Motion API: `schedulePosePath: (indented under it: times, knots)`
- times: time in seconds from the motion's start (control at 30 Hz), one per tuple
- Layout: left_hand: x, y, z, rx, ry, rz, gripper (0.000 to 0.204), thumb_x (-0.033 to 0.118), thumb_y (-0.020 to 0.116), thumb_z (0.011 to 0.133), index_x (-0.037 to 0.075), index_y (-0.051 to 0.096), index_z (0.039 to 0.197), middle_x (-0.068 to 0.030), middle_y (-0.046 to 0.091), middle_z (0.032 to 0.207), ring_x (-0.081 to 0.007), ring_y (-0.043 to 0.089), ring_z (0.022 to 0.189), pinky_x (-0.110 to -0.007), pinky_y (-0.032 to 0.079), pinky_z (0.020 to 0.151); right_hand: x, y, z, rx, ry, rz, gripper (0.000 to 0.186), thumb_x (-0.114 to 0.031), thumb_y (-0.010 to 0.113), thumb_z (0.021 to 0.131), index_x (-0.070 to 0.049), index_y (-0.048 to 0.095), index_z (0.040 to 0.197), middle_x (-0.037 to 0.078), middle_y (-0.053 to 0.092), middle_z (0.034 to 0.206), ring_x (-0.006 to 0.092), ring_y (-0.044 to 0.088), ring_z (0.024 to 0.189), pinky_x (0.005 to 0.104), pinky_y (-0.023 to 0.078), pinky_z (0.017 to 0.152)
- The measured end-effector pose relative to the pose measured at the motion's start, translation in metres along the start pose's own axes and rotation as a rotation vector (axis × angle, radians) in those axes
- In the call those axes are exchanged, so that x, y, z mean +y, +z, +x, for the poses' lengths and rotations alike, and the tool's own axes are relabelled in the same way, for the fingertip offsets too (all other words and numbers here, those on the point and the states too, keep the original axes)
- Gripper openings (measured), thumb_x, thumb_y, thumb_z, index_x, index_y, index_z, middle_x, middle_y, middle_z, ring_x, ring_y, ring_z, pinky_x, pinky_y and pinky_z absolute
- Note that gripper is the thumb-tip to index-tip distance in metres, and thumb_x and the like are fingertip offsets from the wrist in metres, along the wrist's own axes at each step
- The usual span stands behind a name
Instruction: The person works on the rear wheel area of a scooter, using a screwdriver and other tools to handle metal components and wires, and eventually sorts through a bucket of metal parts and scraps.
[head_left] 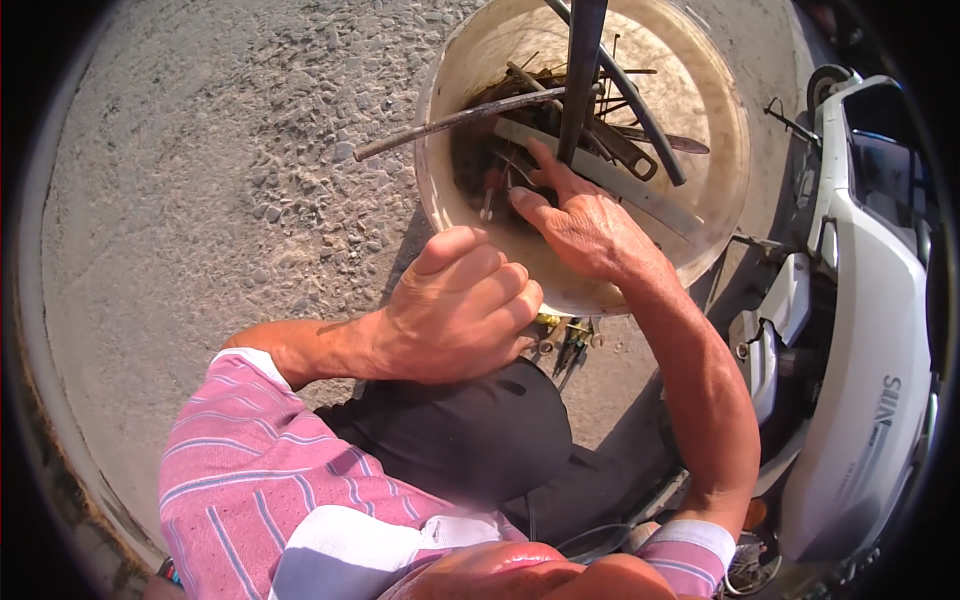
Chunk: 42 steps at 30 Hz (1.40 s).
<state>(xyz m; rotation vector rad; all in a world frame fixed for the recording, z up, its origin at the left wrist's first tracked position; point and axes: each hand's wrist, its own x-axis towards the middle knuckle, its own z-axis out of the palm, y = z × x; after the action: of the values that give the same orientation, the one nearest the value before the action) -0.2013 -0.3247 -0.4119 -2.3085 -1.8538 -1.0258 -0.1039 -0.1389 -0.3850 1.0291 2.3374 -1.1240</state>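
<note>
My right hand [585,222] reaches over the near rim into a round whitish bucket [722,130]. Its thumb and forefinger are apart, with the forefinger at a flat grey metal bar [650,200]. Just left of the fingertips lies a small tool with reddish and pale parts [492,190], its kind unclear in the shadow. My left hand [465,305] is a closed fist outside the bucket, above my bent knee. Whatever may be inside that fist is hidden. The right hand's other fingers are partly hidden behind its back.
A long rusty rod [455,122] sticks out over the bucket's left rim. A dark upright bar [582,80] and a curved dark tube [645,115] rise from it. Several tools [575,340] lie on the ground below. A white motor scooter [865,330] stands at right.
</note>
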Motion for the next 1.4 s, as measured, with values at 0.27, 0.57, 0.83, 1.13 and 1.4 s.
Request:
schedulePosePath:
  times: [0.27, 0.57, 0.83, 1.13, 1.4]
  knots:
    - [-0.005, -0.003, 0.008, -0.035, 0.004, 0.005, 0.056, 0.038, 0.080, 0.062, 0.009, 0.070, 0.109, -0.0031, 0.063, 0.102, -0.0208, 0.059, 0.094, -0.046, 0.039, 0.101, 0.018, -0.030, -0.011, 0.071, -0.012, -0.114, 0.064, -0.040, 0.054, 0.097, -0.016, 0.040, 0.155, 0.024, 0.069, 0.119, 0.0422, 0.063, 0.114, 0.0471, 0.048, 0.097]
    - [-0.003, 0.001, 0.003, -0.033, 0.009, 0.005, 0.058, 0.039, 0.078, 0.060, 0.009, 0.071, 0.108, -0.0022, 0.064, 0.102, -0.0206, 0.058, 0.093, -0.045, 0.039, 0.100, 0.031, -0.021, -0.010, 0.060, -0.029, -0.071, 0.059, -0.032, 0.058, 0.096, -0.012, 0.046, 0.151, 0.023, 0.070, 0.118, 0.0398, 0.064, 0.114, 0.0466, 0.049, 0.098]
    - [-0.004, 0.002, 0.001, -0.034, 0.001, 0.008, 0.058, 0.038, 0.078, 0.059, 0.010, 0.068, 0.109, -0.0013, 0.064, 0.101, -0.0186, 0.058, 0.093, -0.043, 0.038, 0.100, 0.034, -0.011, -0.005, -0.057, 0.051, -0.309, 0.043, -0.031, 0.055, 0.096, -0.007, 0.065, 0.131, 0.022, 0.070, 0.118, 0.0384, 0.065, 0.113, 0.0448, 0.050, 0.097]
    - [-0.004, 0.005, -0.003, -0.006, 0.027, 0.009, 0.055, 0.039, 0.078, 0.064, 0.009, 0.068, 0.109, -0.0018, 0.064, 0.101, -0.0184, 0.059, 0.094, -0.043, 0.038, 0.099, 0.031, -0.004, -0.002, -0.279, 0.161, -0.414, 0.040, -0.028, 0.054, 0.095, -0.007, 0.068, 0.125, 0.023, 0.069, 0.118, 0.0396, 0.066, 0.110, 0.0465, 0.051, 0.095]
    - [0.002, 0.002, -0.008, -0.040, 0.015, -0.026, 0.054, 0.042, 0.077, 0.069, 0.010, 0.068, 0.112, -0.0044, 0.066, 0.107, -0.0209, 0.060, 0.100, -0.045, 0.037, 0.100, 0.025, 0.031, 0.044, -0.553, 0.052, -0.438, 0.041, -0.023, 0.053, 0.092, -0.007, 0.067, 0.127, 0.022, 0.069, 0.123, 0.0403, 0.066, 0.111, 0.0462, 0.051, 0.097]
